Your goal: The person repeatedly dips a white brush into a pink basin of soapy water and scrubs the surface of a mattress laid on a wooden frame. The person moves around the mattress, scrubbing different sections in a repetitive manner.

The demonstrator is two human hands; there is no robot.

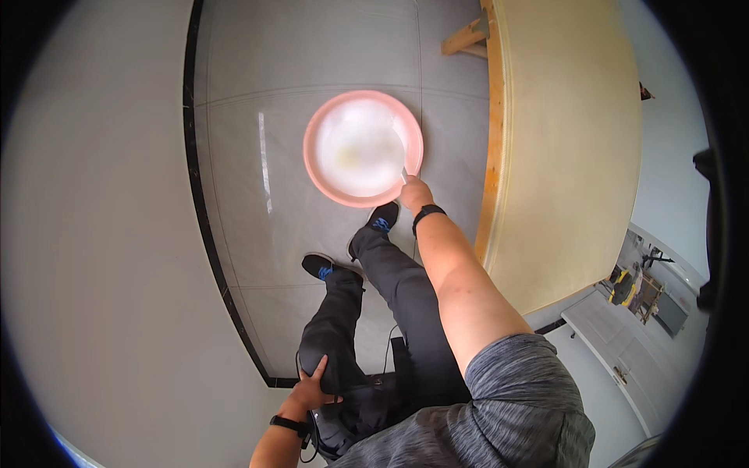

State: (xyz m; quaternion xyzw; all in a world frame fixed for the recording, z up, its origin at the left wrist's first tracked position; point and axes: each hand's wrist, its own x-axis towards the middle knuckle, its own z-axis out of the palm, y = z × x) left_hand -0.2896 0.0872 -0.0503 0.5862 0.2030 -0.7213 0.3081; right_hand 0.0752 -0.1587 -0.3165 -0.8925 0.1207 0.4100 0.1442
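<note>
A round pink plastic basin (311,169) stands on the floor, filled with white, foamy-looking liquid (366,126); two faint yellowish patches show blurred in it. At the basin's near right rim, my right hand (416,193) is closed around a slim pale handle (404,173). Whatever that handle leads to is lost in the white contents. My left hand (310,391) rests with spread fingers on my left leg, just above the knee, and holds nothing. Both wrists wear black bands.
Along the right runs a wooden-framed bed or table (562,146) with a pale yellow top. A grey wall (105,205) with a black skirting (202,193) bounds the left. My shoes (383,217) stand on grey floor tiles (257,234) close to the basin. A white door (614,362) is at the lower right.
</note>
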